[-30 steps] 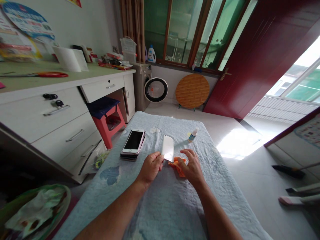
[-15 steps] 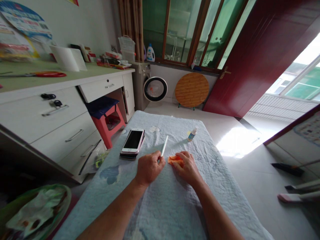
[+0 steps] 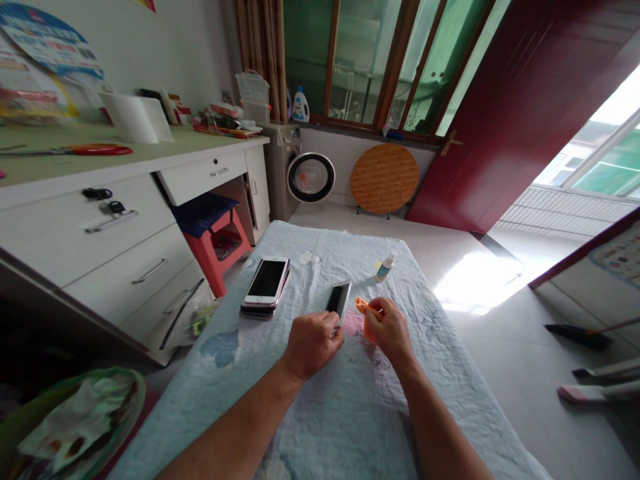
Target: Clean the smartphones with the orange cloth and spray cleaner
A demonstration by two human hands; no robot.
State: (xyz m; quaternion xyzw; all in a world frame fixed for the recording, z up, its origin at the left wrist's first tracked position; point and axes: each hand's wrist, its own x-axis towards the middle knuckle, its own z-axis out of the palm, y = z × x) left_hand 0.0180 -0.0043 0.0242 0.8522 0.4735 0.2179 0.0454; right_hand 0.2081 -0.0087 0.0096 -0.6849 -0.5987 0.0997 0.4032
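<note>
My left hand [image 3: 314,343] is closed on the near end of a smartphone [image 3: 339,298], which is tilted above the cloth-covered table [image 3: 320,413] with its dark screen partly showing. My right hand [image 3: 391,328] pinches an orange cloth [image 3: 369,323] just to the right of the phone, apart from it. Left of my hands lies a stack of phones [image 3: 265,283], the top one white-framed with a black screen. Beyond my right hand a small spray bottle [image 3: 385,268] with a blue label stands upright.
A white desk [image 3: 120,233] with drawers runs along the left, a red stool [image 3: 215,253] under it. A basin holding crumpled paper [image 3: 75,420] is at lower left. Farther off are a washing machine with its door [image 3: 311,178] ajar and a round wooden tabletop [image 3: 384,177].
The phone has turned from edge-on to show its screen and shifted slightly right with my left hand. My right hand has lifted the orange cloth off the table and moved right.
</note>
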